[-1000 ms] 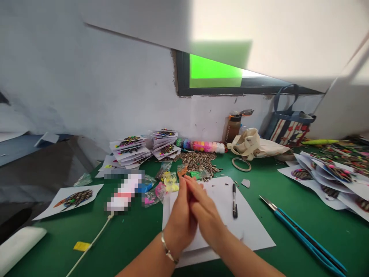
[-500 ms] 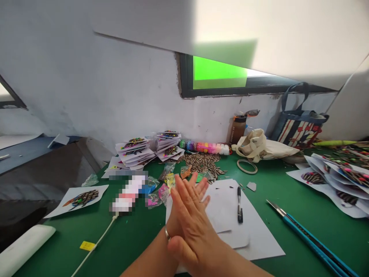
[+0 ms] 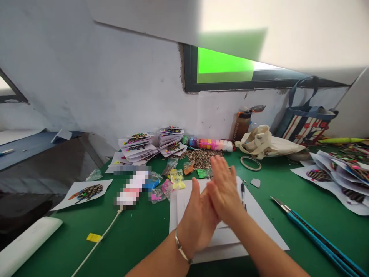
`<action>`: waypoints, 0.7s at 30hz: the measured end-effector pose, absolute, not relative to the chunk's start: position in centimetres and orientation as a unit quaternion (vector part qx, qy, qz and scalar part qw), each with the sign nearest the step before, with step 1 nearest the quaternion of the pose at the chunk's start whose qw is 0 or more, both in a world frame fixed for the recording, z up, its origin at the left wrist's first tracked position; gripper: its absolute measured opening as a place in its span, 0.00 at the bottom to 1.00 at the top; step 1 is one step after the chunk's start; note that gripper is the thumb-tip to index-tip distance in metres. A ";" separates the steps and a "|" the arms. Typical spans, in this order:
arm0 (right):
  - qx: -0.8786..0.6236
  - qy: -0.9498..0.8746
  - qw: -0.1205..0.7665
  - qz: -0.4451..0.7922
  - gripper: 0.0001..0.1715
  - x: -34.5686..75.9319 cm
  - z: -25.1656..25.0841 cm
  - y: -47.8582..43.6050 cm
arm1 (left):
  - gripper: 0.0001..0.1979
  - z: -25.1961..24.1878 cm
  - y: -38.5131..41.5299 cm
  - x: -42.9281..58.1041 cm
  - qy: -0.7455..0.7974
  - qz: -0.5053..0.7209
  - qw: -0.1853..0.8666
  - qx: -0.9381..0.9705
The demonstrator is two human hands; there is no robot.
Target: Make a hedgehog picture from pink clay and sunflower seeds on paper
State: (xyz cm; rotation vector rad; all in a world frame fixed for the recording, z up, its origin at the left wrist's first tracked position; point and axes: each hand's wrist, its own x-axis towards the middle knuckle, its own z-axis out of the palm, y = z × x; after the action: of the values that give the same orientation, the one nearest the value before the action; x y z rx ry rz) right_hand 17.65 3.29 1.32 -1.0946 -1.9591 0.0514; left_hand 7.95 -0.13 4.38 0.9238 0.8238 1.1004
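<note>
Green table covering (image 3: 138, 238) is noted across the lower half of the frame; a stack of white paper sheets (image 3: 259, 227) is laid on it at lower centre.

Hands: the left hand (image 3: 198, 221) and the right hand (image 3: 226, 190) are pressed together palm to palm above the sheets, fingers straight and pointed toward the top of the frame; the right is set higher in the frame than the left, so that its fingertips overshoot; nothing is seen gripped; whether anything small is trapped between the palms cannot be told. A metal bracelet (image 3: 181, 250) is worn on the left wrist.

Key relation: the sheets are placed directly beneath both hands, the near edge toward the bottom of the frame; neither hand is seen touching them. A black pen (image 3: 243, 191) is laid on the sheets just to the right of the right hand; its long axis is run bottom-to-top in the frame, roughly parallel to the fingers; the right hand is the nearer one, the left being screened behind it.

Surroundings: small coloured bags (image 3: 175, 179) are scattered just left of the sheets; a heap of striped seeds (image 3: 201, 157) is seen above the fingertips; a blue cutter (image 3: 314, 238) is laid diagonally at lower right, well apart from the hands.
</note>
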 end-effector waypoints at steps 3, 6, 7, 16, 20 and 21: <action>-0.428 -0.807 0.406 0.010 0.33 17.6 1.3 3.1 | 0.37 4.2 0.2 7.6 0.255 0.508 0.750 0.340; -0.243 -0.908 0.337 0.057 0.44 16.4 2.1 0.8 | 0.34 3.8 0.5 7.2 0.224 0.518 0.764 0.314; -0.206 -0.915 0.343 0.048 0.46 16.2 2.4 0.4 | 0.31 3.7 0.5 7.2 0.223 0.516 0.766 0.312; -0.332 -0.873 0.357 -0.007 0.37 17.6 2.0 2.3 | 0.37 4.0 0.2 7.9 0.230 0.515 0.776 0.283; -0.268 -0.897 0.351 0.003 0.40 17.0 3.1 0.9 | 0.31 3.8 -0.1 8.2 0.228 0.504 0.782 0.288; -0.328 -0.864 0.382 -0.016 0.37 17.3 3.0 1.5 | 0.32 3.9 -0.2 8.3 0.221 0.491 0.791 0.290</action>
State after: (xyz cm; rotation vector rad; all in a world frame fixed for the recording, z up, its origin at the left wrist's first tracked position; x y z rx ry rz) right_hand 17.32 1.52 3.04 -0.8362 -2.2032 -0.0417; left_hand 8.30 -0.23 3.87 0.6246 0.4759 1.0564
